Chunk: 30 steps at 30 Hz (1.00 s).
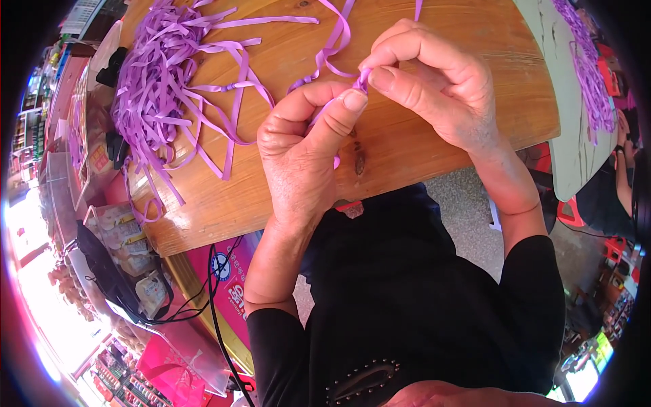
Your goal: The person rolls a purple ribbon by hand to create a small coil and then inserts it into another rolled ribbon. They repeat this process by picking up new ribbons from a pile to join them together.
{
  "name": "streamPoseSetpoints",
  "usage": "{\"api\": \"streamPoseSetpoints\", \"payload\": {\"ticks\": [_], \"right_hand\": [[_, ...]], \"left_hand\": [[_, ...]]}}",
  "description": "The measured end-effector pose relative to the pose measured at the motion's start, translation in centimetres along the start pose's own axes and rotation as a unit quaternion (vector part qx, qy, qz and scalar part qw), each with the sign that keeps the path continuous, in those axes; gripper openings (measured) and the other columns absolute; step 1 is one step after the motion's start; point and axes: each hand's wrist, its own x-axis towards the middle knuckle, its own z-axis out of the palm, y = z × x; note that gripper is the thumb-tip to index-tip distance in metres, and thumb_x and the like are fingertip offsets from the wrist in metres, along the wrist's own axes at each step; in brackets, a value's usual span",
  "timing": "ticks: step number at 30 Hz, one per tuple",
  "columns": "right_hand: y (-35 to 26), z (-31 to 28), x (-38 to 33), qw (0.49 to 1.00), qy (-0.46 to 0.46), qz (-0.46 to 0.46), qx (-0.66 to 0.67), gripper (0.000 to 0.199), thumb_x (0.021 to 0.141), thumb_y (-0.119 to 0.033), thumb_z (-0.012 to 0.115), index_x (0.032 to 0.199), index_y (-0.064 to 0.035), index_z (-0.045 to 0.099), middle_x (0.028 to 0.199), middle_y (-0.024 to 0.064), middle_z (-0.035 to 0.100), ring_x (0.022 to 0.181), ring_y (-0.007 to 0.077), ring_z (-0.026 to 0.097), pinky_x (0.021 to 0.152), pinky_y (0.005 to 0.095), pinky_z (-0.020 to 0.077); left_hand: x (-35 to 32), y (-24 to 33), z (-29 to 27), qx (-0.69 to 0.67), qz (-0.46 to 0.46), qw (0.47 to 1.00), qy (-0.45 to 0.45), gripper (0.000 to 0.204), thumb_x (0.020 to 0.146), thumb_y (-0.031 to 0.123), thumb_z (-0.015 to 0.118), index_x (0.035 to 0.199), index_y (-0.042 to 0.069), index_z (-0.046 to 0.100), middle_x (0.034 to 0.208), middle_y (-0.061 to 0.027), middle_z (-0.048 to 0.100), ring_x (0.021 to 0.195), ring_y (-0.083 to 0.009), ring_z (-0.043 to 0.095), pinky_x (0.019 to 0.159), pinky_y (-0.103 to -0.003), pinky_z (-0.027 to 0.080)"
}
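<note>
My left hand [305, 136] and my right hand [434, 88] meet above the wooden table, each pinching the same purple ribbon [363, 80] between thumb and forefinger. A small loop or knot of it shows between the fingertips. From there one stretch of ribbon [332, 44] runs up to the far edge of the view, with a wound, knotted part [302, 83] just beyond my left forefinger. A short purple end pokes out below my left palm. To the left lies a large tangled heap of purple ribbons [159, 81], loose ends trailing toward my left hand.
The wooden table [434, 152] has a curved right edge. Beside it a pale table [576, 156] carries another purple ribbon bundle [590, 74], with a person's arm [624, 169] nearby. Black cables [213, 292] hang at the lower left near a pink bag [180, 366].
</note>
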Motion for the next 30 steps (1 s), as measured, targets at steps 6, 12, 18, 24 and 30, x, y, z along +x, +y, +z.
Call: {"api": "streamPoseSetpoints", "payload": {"ticks": [6, 12, 18, 24, 30], "right_hand": [[-1.3, -0.7, 0.8, 0.966, -0.003, -0.16, -0.205, 0.037, 0.074, -0.003, 0.07, 0.11, 0.0017, 0.061, 0.098, 0.0101, 0.06, 0.086, 0.018, 0.057, 0.076, 0.0277, 0.0462], [-0.9, -1.0, 0.6, 0.944, -0.083, -0.184, -0.261, 0.034, 0.065, -0.005, 0.074, 0.098, -0.0005, 0.067, 0.086, 0.0078, 0.061, 0.076, 0.0211, 0.057, 0.066, 0.0307, 0.0466], [-0.9, -2.3, 0.5, 0.897, -0.092, -0.221, -0.371, 0.034, 0.062, -0.007, 0.076, 0.094, -0.0003, 0.066, 0.082, 0.0077, 0.06, 0.073, 0.0228, 0.056, 0.066, 0.0323, 0.0459], [2.4, -3.9, 3.9, 0.718, 0.016, -0.604, -0.347, 0.017, 0.074, 0.0, 0.068, 0.089, -0.002, 0.064, 0.085, 0.0109, 0.06, 0.075, 0.0251, 0.059, 0.064, 0.0296, 0.0459], [-5.1, -3.1, 1.1, 0.976, -0.032, 0.025, -0.213, 0.015, 0.072, 0.0, 0.069, 0.086, -0.0032, 0.064, 0.083, 0.0079, 0.061, 0.072, 0.0221, 0.059, 0.065, 0.0304, 0.0452]], "left_hand": [[-0.2, 0.1, -0.3, 0.003, -0.015, 1.0, -0.019, 0.009, 0.082, 0.008, 0.069, 0.088, 0.001, 0.067, 0.074, 0.0028, 0.062, 0.062, -0.001, 0.047, 0.057, -0.016, 0.038], [-0.4, -0.2, -0.2, 0.004, 0.002, 1.0, -0.009, 0.01, 0.082, 0.007, 0.069, 0.09, 0.001, 0.068, 0.076, 0.0004, 0.064, 0.066, -0.0031, 0.052, 0.062, -0.016, 0.042], [-0.1, 0.1, -0.7, 0.113, 0.012, 0.993, -0.018, 0.006, 0.081, 0.004, 0.068, 0.085, 0.0, 0.068, 0.075, 0.0017, 0.062, 0.068, -0.0031, 0.051, 0.063, -0.017, 0.041], [0.0, -0.1, -0.5, 0.17, 0.063, 0.983, -0.019, 0.004, 0.08, 0.003, 0.069, 0.082, 0.001, 0.067, 0.073, 0.0028, 0.061, 0.065, -0.0021, 0.048, 0.06, -0.017, 0.038], [-0.4, 0.3, -1.6, 0.122, 0.024, 0.992, -0.001, 0.003, 0.079, 0.001, 0.069, 0.082, 0.001, 0.066, 0.074, 0.0017, 0.062, 0.067, -0.0031, 0.05, 0.063, -0.018, 0.04]]}}
